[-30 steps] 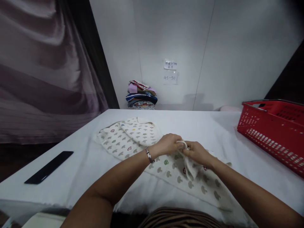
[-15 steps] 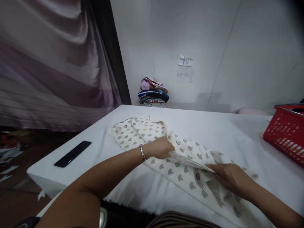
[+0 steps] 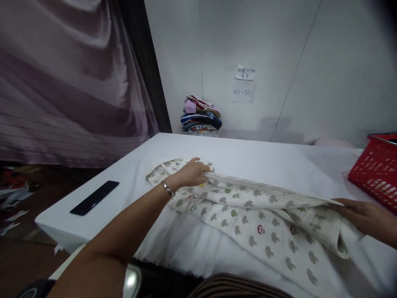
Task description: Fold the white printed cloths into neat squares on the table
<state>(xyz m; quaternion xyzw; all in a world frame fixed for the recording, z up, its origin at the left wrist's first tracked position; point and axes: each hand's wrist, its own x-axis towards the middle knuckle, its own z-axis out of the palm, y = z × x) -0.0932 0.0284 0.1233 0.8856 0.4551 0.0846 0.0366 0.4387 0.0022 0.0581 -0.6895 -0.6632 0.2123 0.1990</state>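
Observation:
A white cloth with grey, red and green mushroom prints [image 3: 245,219] lies across the table in front of me. My left hand [image 3: 192,171], with a silver bracelet at the wrist, is closed on its far edge near the left end. My right hand [image 3: 359,213] grips the same edge at the right end, thumb on top. Between my hands the edge is pulled into a nearly straight, slightly raised line. Below it the fabric hangs in a loose fold, curling into a tube at the lower right. The left end lies bunched beyond my left hand.
The table has a white cover [image 3: 248,155]. A black phone [image 3: 94,198] lies at its left side. At the right edge stands a red plastic basket [image 3: 376,169]. Folded fabrics [image 3: 201,116] are stacked behind the table, and paper signs [image 3: 242,85] hang on the wall.
My hands have moved apart along the cloth, the left to the left and away from me, the right to the right. The edge between them is now longer and straighter.

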